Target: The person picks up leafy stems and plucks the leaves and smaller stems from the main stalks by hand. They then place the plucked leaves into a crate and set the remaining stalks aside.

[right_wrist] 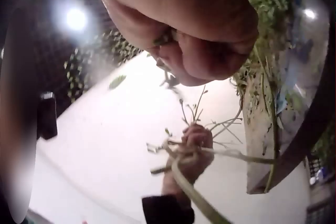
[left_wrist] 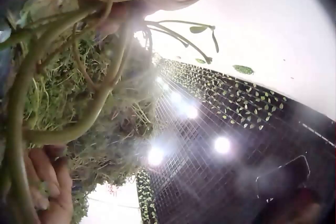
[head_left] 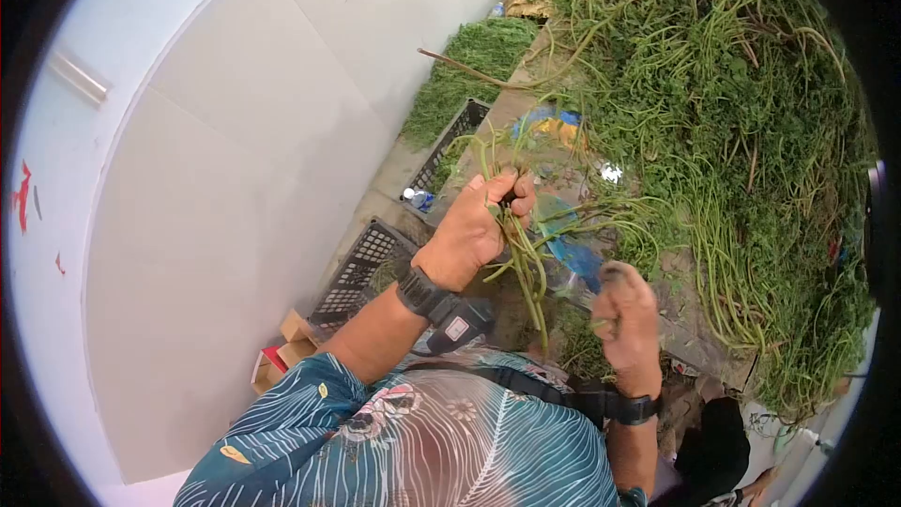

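Note:
In the head view my left hand [head_left: 474, 225] grips a bunch of long green stems [head_left: 530, 286] whose thick ends hang down toward my shirt. Some stems also poke out above the fist. To the right, slightly blurred, my right hand [head_left: 626, 324] is curled, apart from the bunch. A small green sprig [right_wrist: 167, 74] shows at its fingertips in the right wrist view. Beyond it, the left hand [right_wrist: 194, 148] appears with the stems fanning out around it. Close to the left wrist camera, a bent stem [left_wrist: 100, 106] crosses in front of the right hand [left_wrist: 50, 184].
A large heap of leafy green stems [head_left: 723, 66] covers the table on the right. Blue plastic [head_left: 572, 258] lies between the hands. Black crates [head_left: 361, 268] and a second green pile [head_left: 469, 75] stand along the pale wall [head_left: 244, 178]. One brown stem [head_left: 465, 68] sticks out past the table edge.

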Demonstrator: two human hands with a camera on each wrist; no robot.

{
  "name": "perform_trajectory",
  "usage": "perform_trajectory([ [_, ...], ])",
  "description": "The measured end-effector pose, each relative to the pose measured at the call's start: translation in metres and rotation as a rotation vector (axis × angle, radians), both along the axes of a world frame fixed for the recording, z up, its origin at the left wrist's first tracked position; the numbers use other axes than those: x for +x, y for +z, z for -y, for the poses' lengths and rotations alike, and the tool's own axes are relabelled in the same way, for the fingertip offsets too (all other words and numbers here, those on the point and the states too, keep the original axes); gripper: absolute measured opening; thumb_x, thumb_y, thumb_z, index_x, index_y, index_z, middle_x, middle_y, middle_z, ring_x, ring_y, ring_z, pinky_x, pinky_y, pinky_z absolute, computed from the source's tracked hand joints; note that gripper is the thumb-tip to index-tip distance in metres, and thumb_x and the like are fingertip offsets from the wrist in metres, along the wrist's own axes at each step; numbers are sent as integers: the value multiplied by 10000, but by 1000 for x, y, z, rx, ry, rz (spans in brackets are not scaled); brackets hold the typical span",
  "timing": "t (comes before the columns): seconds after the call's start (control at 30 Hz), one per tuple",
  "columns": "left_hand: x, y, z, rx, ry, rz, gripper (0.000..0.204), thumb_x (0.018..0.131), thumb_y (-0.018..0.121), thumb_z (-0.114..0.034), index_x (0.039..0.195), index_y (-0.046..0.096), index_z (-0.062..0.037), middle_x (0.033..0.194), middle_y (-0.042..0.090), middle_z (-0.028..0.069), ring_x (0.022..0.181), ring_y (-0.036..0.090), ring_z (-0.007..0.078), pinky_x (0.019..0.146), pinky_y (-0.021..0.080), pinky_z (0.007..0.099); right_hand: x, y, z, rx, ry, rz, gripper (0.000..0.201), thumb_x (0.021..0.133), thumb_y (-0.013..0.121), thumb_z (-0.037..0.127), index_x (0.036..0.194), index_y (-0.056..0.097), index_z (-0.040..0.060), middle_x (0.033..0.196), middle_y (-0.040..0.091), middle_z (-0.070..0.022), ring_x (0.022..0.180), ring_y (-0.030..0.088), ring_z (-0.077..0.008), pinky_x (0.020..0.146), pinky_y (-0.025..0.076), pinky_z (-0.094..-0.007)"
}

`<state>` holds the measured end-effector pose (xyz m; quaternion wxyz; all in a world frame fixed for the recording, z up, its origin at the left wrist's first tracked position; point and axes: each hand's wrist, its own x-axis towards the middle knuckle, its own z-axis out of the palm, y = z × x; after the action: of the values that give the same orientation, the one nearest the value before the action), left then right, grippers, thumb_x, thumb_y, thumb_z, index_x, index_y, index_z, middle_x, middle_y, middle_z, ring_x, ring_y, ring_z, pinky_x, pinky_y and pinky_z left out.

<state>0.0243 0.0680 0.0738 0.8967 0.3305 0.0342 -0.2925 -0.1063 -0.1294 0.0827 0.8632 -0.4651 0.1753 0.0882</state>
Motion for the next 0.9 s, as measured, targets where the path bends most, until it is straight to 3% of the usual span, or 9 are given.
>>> perform_trajectory([
  [0.07, -5, 5, 6, 93, 11, 67, 158, 922, 484, -234, 913, 488, -76, 749, 471, -29, 638, 444, 58, 543, 407, 207, 7, 19, -19, -426, 109, 28, 223, 855, 529, 152, 1011, 565, -4, 626, 471, 9, 560, 462, -77, 471, 342, -206],
  [0.2, -19, 9, 21, 155, 43, 104, 160, 919, 490, -235, 921, 497, -75, 774, 506, -25, 648, 472, 57, 543, 412, 196, 20, 19, -30, -605, 290, 141, 224, 820, 516, 117, 993, 592, -2, 621, 462, 56, 530, 378, -20, 458, 295, -188],
  [0.3, -21, 6, 25, 210, 65, 87, 161, 920, 489, -236, 942, 505, -77, 789, 533, -16, 656, 494, 59, 519, 409, 192, 23, 23, -27, -843, 463, 269, 273, 781, 554, 158, 966, 602, -37, 741, 604, -42, 665, 533, -99, 594, 440, -246],
  [0.4, -19, 11, 26, 270, 92, 105, 158, 922, 482, -232, 963, 507, -81, 794, 550, -12, 660, 509, 62, 492, 402, 188, 21, 5, -14, -755, 227, 129, 248, 803, 549, 175, 965, 606, -5, 709, 579, -17, 633, 522, -81, 553, 425, -234],
  [0.5, -18, 11, 25, 303, 103, 78, 155, 927, 473, -229, 981, 501, -86, 765, 535, -18, 602, 485, 56, 451, 373, 178, 19, 14, -4, -226, -105, -65, 125, 853, 528, 145, 952, 558, 75, 659, 472, 55, 528, 399, -15, 435, 292, -160],
  [0.53, -17, 10, 24, 313, 103, 58, 155, 928, 470, -228, 987, 499, -88, 749, 526, -21, 572, 471, 53, 434, 359, 175, 18, 7, 2, -125, -160, -32, 77, 876, 532, 171, 922, 524, 110, 677, 465, 61, 524, 396, -15, 414, 270, -144],
  [0.63, -13, 5, 12, 185, -8, 6, 152, 923, 479, -241, 910, 482, -90, 669, 470, -34, 470, 395, 46, 384, 295, 172, 14, 3, 13, -61, -259, -45, 65, 886, 529, 178, 912, 530, 118, 675, 465, 63, 541, 393, -11, 414, 261, -146],
  [0.73, -11, 6, 13, 212, -26, -8, 172, 914, 490, -249, 879, 487, -81, 645, 423, -42, 433, 325, 31, 369, 270, 176, 10, 0, 20, -103, -221, -30, 80, 892, 535, 197, 909, 532, 119, 672, 460, 66, 542, 394, -10, 419, 259, -142],
  [0.9, -27, 22, 25, 421, -195, 105, 155, 875, 542, -236, 888, 532, -82, 657, 441, -52, 453, 315, 7, 368, 229, 166, 17, -5, 13, -147, -306, 70, 101, 893, 527, 161, 941, 550, 75, 659, 449, 70, 535, 373, -6, 432, 264, -155],
])
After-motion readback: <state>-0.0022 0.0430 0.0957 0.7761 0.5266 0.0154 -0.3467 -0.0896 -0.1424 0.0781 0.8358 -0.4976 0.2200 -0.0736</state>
